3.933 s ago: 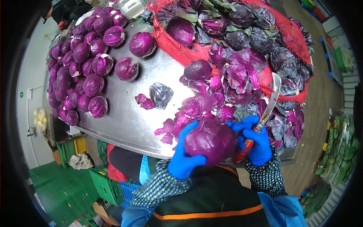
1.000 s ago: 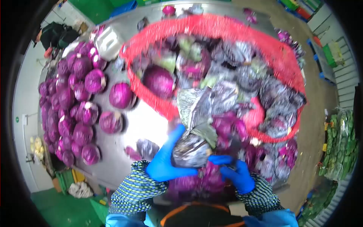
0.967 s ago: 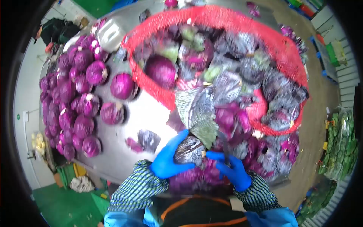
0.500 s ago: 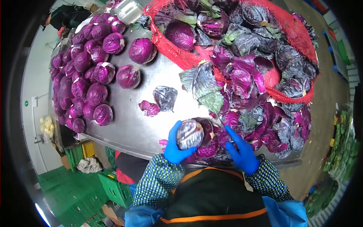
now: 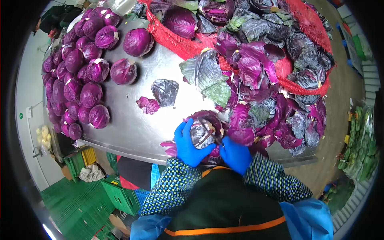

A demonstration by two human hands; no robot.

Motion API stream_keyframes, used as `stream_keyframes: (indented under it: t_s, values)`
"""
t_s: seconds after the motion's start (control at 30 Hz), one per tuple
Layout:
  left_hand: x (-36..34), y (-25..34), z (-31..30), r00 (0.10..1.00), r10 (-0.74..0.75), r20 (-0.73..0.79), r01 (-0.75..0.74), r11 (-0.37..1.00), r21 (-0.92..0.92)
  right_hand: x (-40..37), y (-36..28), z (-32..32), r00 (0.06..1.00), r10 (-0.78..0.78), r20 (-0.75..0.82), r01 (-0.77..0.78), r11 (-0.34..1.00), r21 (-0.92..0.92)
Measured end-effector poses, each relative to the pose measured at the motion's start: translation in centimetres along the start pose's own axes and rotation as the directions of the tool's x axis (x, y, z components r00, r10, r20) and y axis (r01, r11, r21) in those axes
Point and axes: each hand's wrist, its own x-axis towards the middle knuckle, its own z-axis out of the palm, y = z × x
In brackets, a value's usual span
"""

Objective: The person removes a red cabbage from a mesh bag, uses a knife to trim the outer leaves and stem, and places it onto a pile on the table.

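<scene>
My left hand point(image 5: 189, 147), in a blue glove, is closed around the left side of a red cabbage point(image 5: 202, 134) with dark, pale-veined outer leaves. At the cabbage's right side my right hand point(image 5: 237, 155), also gloved, is closed on a knife point(image 5: 217, 141). Little of the knife shows, and its handle is hidden in the fist. Loose purple leaves point(image 5: 242, 136) lie beside and under the hands. Two leaf pieces, one dark point(image 5: 165, 93) and one purple point(image 5: 148, 105), rest on the metal table point(image 5: 132, 120) farther left.
Peeled red cabbages point(image 5: 74, 90) are heaped at the table's left, with two standing apart. A red mesh sack point(image 5: 176, 42) of untrimmed cabbages lies at the back right, with stripped leaves point(image 5: 256, 68) before it. Green crates point(image 5: 120, 196) stand below left, and bagged green vegetables point(image 5: 360, 144) at right.
My right hand has moved left from beside the cabbage and closed in against it, bringing the knife along. The left hand still grips the cabbage, which has turned. The whole view has shifted slightly.
</scene>
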Motion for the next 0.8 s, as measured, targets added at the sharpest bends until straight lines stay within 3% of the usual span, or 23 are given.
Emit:
stream_keyframes:
  t_s: [0.03,0.07,0.1,0.17,0.2,0.23,0.3,0.33,0.4,0.43,0.5,0.53,0.57,0.6,0.63,0.67,0.7,0.77,0.8]
  values:
    - [-0.1,0.1,0.1,0.999,0.033,0.002,-0.033,0.998,0.060,0.3,0.5,0.5,0.998,0.065,0.023,-0.062,0.991,-0.116]
    - [0.2,0.6,0.3,0.999,-0.041,-0.008,0.041,0.998,0.049,1.0,1.5,0.5,1.000,-0.004,-0.008,0.004,1.000,-0.008]
    - [0.7,0.6,0.1,0.999,-0.026,-0.027,0.028,0.999,0.046,2.0,2.4,0.9,1.000,-0.019,-0.024,0.019,1.000,-0.019]
    - [1.5,-0.6,-0.2,0.997,-0.063,0.043,0.065,0.997,-0.047,3.9,3.8,1.8,0.981,0.138,0.138,-0.137,0.990,-0.016]
    - [1.3,-2.6,0.4,1.000,0.002,0.027,0.002,0.988,-0.153,3.6,4.6,1.4,0.977,-0.102,0.186,0.147,0.958,-0.245]
    - [1.4,-2.0,-0.4,0.998,0.067,0.004,-0.066,0.994,-0.090,3.5,2.2,-0.8,0.949,0.168,0.268,-0.159,0.986,-0.055]
    - [1.3,-2.8,-0.8,0.996,0.000,0.089,0.026,0.957,-0.290,3.0,2.6,-0.7,0.964,0.186,0.190,-0.211,0.970,0.121]
    - [1.0,-2.5,-1.4,0.996,-0.004,0.091,0.030,0.958,-0.287,2.4,2.4,-0.7,0.963,0.185,0.195,-0.211,0.969,0.124]
    - [1.4,-0.6,-2.9,0.925,0.040,0.379,0.269,0.636,-0.723,1.5,1.8,-2.9,0.967,0.239,-0.087,-0.120,0.731,0.671]
    - [1.2,0.4,-3.5,0.919,0.034,0.393,0.287,0.626,-0.725,0.8,0.3,-4.6,0.962,0.254,-0.098,-0.030,0.456,0.890]
    - [2.2,2.0,-4.2,0.835,0.159,0.527,0.383,0.520,-0.764,0.3,0.0,-7.0,0.939,-0.132,-0.318,0.286,0.812,0.508]
    - [3.2,1.5,-4.5,0.829,0.077,0.554,0.345,0.709,-0.614,0.1,0.7,-6.1,0.950,-0.086,-0.301,0.239,0.819,0.521]
    - [4.0,0.9,-4.7,0.840,0.041,0.540,0.368,0.689,-0.624,0.1,1.3,-4.8,0.958,-0.044,-0.283,0.196,0.822,0.535]
    - [5.0,-0.7,-4.8,0.873,0.218,0.437,0.166,0.709,-0.685,0.2,1.9,-4.2,0.972,0.118,-0.204,0.026,0.807,0.591]
    - [5.5,-1.9,-4.6,0.864,0.382,0.329,-0.033,0.695,-0.718,0.3,2.3,-3.7,0.974,0.115,-0.197,0.024,0.808,0.588]
    - [5.7,-0.5,-5.6,0.938,0.338,0.080,-0.302,0.907,-0.293,0.3,2.7,-3.1,0.970,0.092,-0.224,0.062,0.800,0.597]
    - [5.7,1.3,-6.7,0.899,0.405,-0.165,-0.358,0.899,0.254,0.3,2.9,-2.7,0.965,0.070,-0.251,0.101,0.788,0.607]
    - [3.0,4.4,-5.2,0.976,0.180,-0.118,-0.185,0.982,-0.031,-0.6,2.5,-1.9,0.960,0.038,-0.276,0.121,0.835,0.537]
    - [1.2,5.2,-2.5,0.999,-0.027,0.039,0.029,0.997,-0.066,-0.9,2.0,-1.5,0.956,0.047,-0.291,0.117,0.845,0.522]
